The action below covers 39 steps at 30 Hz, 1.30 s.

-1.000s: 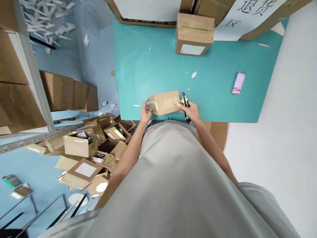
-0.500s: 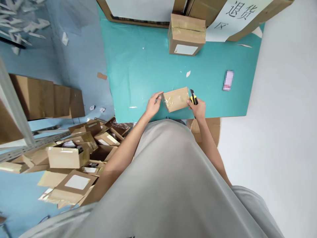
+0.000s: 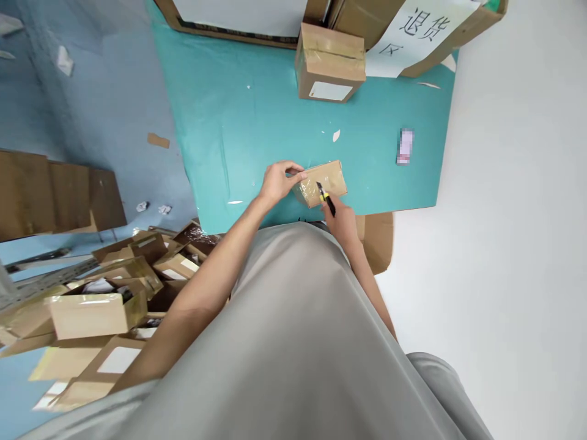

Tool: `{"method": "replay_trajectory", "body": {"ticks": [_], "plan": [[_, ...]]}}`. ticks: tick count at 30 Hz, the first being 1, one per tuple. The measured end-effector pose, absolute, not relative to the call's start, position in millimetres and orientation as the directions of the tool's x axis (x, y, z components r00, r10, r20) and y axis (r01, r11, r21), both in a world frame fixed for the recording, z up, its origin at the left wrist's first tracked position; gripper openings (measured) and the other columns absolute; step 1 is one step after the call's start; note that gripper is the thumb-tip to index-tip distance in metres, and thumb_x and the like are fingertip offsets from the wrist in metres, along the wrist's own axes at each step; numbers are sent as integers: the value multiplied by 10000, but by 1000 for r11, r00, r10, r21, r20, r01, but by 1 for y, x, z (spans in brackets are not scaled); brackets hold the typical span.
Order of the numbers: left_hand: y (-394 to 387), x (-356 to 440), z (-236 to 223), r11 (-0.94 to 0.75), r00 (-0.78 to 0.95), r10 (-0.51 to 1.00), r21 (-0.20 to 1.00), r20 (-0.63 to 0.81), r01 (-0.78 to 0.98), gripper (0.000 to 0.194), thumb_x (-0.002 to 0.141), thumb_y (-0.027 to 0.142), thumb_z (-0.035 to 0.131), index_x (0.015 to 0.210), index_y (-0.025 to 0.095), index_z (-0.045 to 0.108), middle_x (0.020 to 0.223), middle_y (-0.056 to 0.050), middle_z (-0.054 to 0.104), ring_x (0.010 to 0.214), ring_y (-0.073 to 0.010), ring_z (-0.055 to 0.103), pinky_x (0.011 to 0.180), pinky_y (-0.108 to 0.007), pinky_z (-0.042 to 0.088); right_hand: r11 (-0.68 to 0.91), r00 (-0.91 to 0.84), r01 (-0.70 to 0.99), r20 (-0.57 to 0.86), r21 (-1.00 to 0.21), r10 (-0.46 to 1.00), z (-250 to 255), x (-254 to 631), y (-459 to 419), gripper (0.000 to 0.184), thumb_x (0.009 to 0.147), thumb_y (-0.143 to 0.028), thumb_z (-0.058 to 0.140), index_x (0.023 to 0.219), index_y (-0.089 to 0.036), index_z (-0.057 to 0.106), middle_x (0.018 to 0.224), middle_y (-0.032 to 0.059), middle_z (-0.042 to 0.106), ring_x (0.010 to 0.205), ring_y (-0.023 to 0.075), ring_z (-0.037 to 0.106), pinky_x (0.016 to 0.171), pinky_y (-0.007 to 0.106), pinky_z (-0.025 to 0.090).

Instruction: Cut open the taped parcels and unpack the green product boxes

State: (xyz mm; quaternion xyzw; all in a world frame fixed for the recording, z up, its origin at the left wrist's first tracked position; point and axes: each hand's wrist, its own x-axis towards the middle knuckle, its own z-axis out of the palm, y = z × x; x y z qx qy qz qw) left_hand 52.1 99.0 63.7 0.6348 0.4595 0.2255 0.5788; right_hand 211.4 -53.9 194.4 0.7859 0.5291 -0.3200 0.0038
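A small taped cardboard box rests near the front edge of the teal table. My left hand grips its left end, thumb on top and fingers at the far side. In my right hand is a black and yellow box cutter, its blade over the box's taped top. Whether the blade touches the tape I cannot tell.
A larger taped box stands at the table's back, before big cartons with a handwritten sign. A blurred-out pale item lies at right. Opened boxes are heaped on the floor at left.
My right hand has moved left with the box cutter, from the box's right end to over its top. My left hand has closed onto the left end. The view has shifted slightly.
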Motion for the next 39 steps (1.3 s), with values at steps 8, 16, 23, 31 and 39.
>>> {"method": "replay_trajectory", "body": {"ticks": [8,16,23,31,39], "plan": [[106,50,63,57,543,812,954,-216,294,196,884,354,850,1019,212,861,1034,-74,839,974,-255,736,981,-411,604,-427,259,892,-604,-151,754,200,182,-32,568,1213,-387,362,1727,-216,529,1324,156,840,1159,339,785,934,356,561],[106,51,62,42,552,811,961,-193,274,205,884,365,822,1008,206,858,1021,-72,839,949,-244,731,978,-399,605,-421,286,905,-643,-62,711,199,169,-26,574,1210,-375,364,1754,-246,492,1293,153,844,1086,340,799,934,394,583],[104,51,64,44,538,820,958,-197,284,186,878,343,812,994,206,862,1014,-66,841,944,-246,730,976,-405,597,-414,310,910,-634,-17,708,208,161,-21,571,1224,-375,352,1772,-259,463,1298,158,839,1102,350,805,937,402,588],[104,51,61,77,540,815,962,-212,261,177,875,331,819,998,214,868,1004,-61,829,971,-254,726,1014,-426,591,-433,341,901,-660,27,670,214,154,-10,550,1227,-349,346,1743,-221,486,1288,179,830,1115,345,796,927,391,584],[94,52,59,111,463,851,946,-249,306,173,888,327,810,1000,216,882,1016,-67,831,938,-247,746,1004,-421,602,-402,333,913,-695,69,637,213,143,-4,530,1189,-162,292,1640,-147,571,1290,217,819,1147,334,802,924,405,603]]}}
